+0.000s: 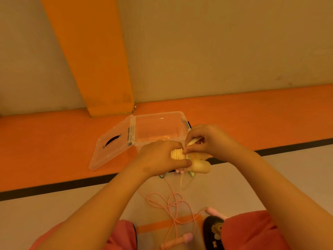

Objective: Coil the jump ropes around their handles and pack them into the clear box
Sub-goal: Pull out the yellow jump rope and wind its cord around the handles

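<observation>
My left hand (158, 158) grips a pale yellow jump rope bundle (177, 154), its cord wound in tight coils around the handles. The handles' rounded ends (201, 166) stick out to the right of the coils. My right hand (207, 139) pinches the loose end of the yellow cord (193, 141) just above the coils. Behind my hands stands the clear box (158, 127), open and seemingly empty, with its hinged lid (110, 147) folded flat to the left. A pink jump rope (173, 202) lies tangled on the floor below, and its handle (182, 239) rests near my knees.
The box sits on an orange floor strip (45, 150) edged by a black line (54, 188). An orange pillar (93, 60) rises against the wall behind. A black slipper (213, 233) is on my right foot. A second pink handle (214, 212) lies beside it. Green bits (162, 176) show under my left hand.
</observation>
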Motion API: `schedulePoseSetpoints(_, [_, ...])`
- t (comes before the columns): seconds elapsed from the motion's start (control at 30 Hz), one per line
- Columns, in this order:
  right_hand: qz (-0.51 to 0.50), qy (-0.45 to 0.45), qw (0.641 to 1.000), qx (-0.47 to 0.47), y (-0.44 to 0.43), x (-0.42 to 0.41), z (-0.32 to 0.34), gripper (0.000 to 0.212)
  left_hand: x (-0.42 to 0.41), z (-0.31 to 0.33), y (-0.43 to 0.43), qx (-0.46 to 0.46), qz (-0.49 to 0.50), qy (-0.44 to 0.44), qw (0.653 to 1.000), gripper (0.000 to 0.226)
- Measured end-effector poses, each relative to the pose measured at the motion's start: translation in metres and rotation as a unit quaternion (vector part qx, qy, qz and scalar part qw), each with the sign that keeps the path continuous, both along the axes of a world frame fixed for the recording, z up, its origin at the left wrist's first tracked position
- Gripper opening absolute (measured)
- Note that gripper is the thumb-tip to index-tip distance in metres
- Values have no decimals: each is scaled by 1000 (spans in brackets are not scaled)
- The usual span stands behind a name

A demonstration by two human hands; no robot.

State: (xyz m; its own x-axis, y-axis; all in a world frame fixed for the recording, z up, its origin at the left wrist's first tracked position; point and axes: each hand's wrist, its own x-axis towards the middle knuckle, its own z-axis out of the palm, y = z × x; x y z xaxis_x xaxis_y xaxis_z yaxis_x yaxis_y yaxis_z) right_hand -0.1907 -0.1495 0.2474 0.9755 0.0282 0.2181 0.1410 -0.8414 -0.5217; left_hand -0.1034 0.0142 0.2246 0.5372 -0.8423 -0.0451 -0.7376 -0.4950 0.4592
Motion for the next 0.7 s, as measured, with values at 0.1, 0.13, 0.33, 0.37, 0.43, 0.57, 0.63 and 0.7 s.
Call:
schedulePoseSetpoints(0.1, [-26,69,989,128,-5,-3,6,9,-3,8,2,-42,-43,202,978,25])
schedulePoseSetpoints(0.13, [-21,91,982,167,-6,-4,8,8,-2,9,3,-53,-54,252,965,23])
schedulePoseSetpoints(0.33, [-4,140,941,306,-25,-11,14,28,1,17,11,-101,-87,380,915,25])
schedulePoseSetpoints(0.37, [-14,126,947,296,-29,-13,13,32,3,20,13,-119,-87,398,906,26])
schedulePoseSetpoints(0.43, [-35,88,953,287,-32,-15,13,35,7,24,17,-149,-96,410,895,20])
schedulePoseSetpoints(0.57, [-78,7,962,260,-30,-12,11,19,15,16,15,-241,-61,424,871,22])
schedulePoseSetpoints(0.63, [-98,-26,973,209,-33,-14,13,8,21,12,12,-293,-28,431,853,26])
schedulePoseSetpoints(0.7, [-105,-37,979,174,-36,-15,12,10,22,12,9,-330,-1,451,829,27])
